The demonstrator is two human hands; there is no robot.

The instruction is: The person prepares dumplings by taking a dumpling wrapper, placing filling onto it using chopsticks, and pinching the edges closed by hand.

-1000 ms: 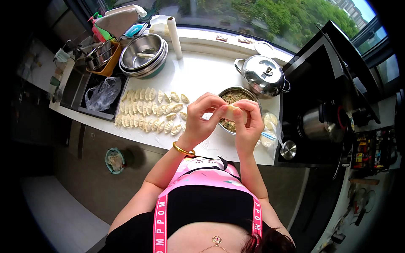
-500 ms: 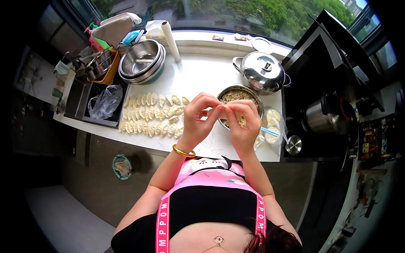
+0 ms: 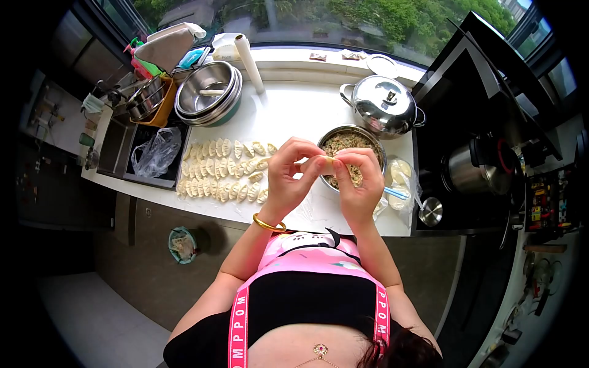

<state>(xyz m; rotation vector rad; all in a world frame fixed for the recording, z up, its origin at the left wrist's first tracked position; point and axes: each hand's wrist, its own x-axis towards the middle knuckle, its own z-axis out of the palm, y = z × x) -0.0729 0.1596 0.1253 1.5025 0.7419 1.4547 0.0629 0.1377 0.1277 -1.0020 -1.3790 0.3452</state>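
Observation:
Between both sets of fingertips is a small pale dumpling (image 3: 329, 160), mostly covered by the fingers. My left hand (image 3: 293, 172) pinches its left end, a gold bangle on that wrist. On the other end, the fingers of my right hand (image 3: 361, 178) are closed too. Just behind the hands stands a metal bowl of minced filling (image 3: 351, 142). Rows of pleated dumplings (image 3: 221, 170) lie on the white counter left of my left hand. Beside my right hand a blue handle (image 3: 396, 192) sticks out, near round dough wrappers in a clear plastic bag (image 3: 401, 178).
A lidded steel pot (image 3: 385, 105) stands behind the filling bowl. Stacked metal basins (image 3: 208, 92) and an upright paper roll (image 3: 249, 63) are at the back left. A sink with a plastic bag (image 3: 156, 152) lies left; a dark cooktop with another pot (image 3: 475, 168) is right.
The fingers have shifted slightly along the dumpling, so a little more of it shows between them. The whole view has moved a few pixels; the rest stays in place.

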